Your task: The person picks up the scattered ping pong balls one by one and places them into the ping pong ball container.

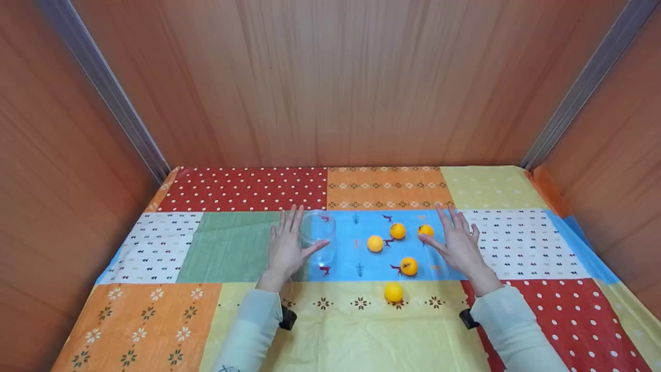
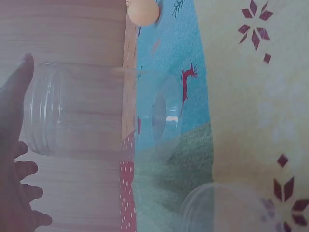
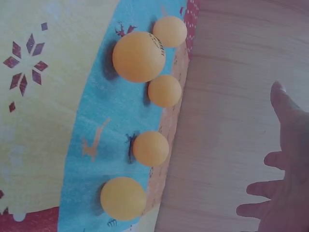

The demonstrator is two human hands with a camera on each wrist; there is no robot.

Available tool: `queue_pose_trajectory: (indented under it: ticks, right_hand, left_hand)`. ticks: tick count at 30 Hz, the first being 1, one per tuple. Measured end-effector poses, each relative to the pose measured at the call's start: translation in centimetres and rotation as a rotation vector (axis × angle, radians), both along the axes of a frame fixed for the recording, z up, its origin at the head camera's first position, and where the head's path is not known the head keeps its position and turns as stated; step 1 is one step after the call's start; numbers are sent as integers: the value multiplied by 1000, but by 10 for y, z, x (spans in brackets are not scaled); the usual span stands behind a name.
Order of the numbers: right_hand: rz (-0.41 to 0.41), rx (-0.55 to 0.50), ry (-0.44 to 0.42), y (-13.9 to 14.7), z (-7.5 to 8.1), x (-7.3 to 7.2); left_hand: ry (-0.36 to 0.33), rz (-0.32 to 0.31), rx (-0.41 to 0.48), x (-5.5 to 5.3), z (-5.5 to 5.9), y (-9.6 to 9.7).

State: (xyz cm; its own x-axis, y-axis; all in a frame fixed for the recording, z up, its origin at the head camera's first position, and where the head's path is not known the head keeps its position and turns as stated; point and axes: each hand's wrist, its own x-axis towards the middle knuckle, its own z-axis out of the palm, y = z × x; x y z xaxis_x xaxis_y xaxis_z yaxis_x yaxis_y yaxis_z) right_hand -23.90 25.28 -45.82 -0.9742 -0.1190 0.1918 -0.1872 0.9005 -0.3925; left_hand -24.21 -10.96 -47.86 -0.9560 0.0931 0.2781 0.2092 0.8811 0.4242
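Note:
A clear plastic jar (image 1: pixel 318 243) stands upright on the blue patch of the cloth, its threaded rim toward the top in the left wrist view. My left hand (image 1: pixel 286 250) is held just left of it, fingers straight and thumb spread in front of the jar; whether they touch, I cannot tell. My right hand (image 1: pixel 459 248) hovers with spread fingers at the right of several orange table tennis balls (image 1: pixel 409 266). Its thumb overlaps the rightmost ball (image 1: pixel 425 231) in the head view, while the right wrist view shows the balls (image 3: pixel 138 57) apart from that hand.
Near my left wrist lies a clear round lid (image 2: pixel 217 208), mostly hidden in the head view. The nearest ball (image 1: pixel 393 292) sits on the yellow patch. A patchwork tablecloth (image 1: pixel 361 330) covers the table, with wood-grain panels (image 1: pixel 330 82) behind and on both sides.

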Motion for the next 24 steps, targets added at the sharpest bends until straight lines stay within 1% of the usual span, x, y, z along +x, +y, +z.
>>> queue_pose_trajectory:
  ticks: [4,8,11,15,20,24]
  right_hand:
    - [-14,-44,41,0,-4,0]
    - [-44,-102,61,1,-8,0]
    - [-82,-150,65,1,-12,0]
    - [-124,-223,70,2,-18,-1]
    - [-148,-339,95,4,-28,-4]
    - [-176,-427,118,8,-38,-6]
  left_hand:
    - [38,7,69,-1,-4,3]
    - [63,13,165,-3,-10,7]
    - [59,14,242,-4,-14,11]
    - [48,27,319,-6,-19,16]
    - [49,61,424,-8,-23,22]
    - [65,82,495,-9,-26,26]
